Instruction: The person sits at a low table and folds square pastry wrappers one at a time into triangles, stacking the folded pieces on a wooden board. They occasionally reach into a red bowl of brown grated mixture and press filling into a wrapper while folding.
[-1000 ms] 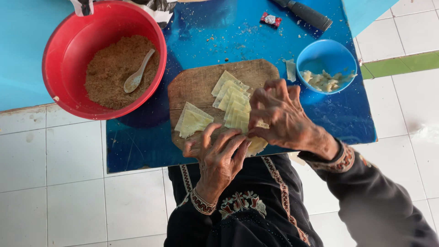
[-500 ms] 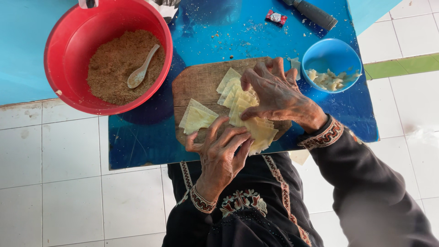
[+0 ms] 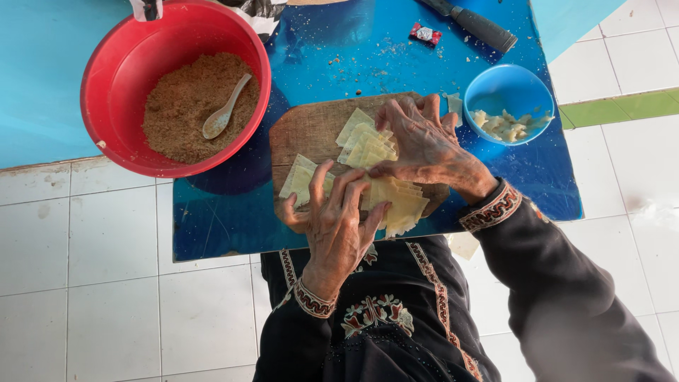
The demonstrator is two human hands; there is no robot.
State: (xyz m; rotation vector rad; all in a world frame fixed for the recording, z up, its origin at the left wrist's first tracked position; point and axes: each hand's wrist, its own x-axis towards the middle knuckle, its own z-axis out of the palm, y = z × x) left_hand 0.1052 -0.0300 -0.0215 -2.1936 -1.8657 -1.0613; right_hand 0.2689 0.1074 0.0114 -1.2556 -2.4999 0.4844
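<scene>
A wooden cutting board [image 3: 308, 131] lies on a blue mat and carries several pale yellow square dough sheets [image 3: 369, 150]. My left hand [image 3: 334, 216] rests at the board's near edge, its fingers spread over the lower sheets. My right hand [image 3: 423, 145] lies across the sheets on the board's right side, thumb and fingers pinching at a sheet. More sheets [image 3: 399, 205] stick out between the two hands.
A red bowl [image 3: 113, 85] of brown crumbly filling with a white spoon [image 3: 223, 112] stands at the left. A small blue bowl [image 3: 511, 90] with pale scraps sits right of the board. A dark knife handle [image 3: 475, 25] and a small wrapped sweet [image 3: 425, 33] lie behind. White floor tiles surround the mat.
My right hand has slid up and left over the sheets. My left hand has kept its place at the board's near edge, fingers spreading a little.
</scene>
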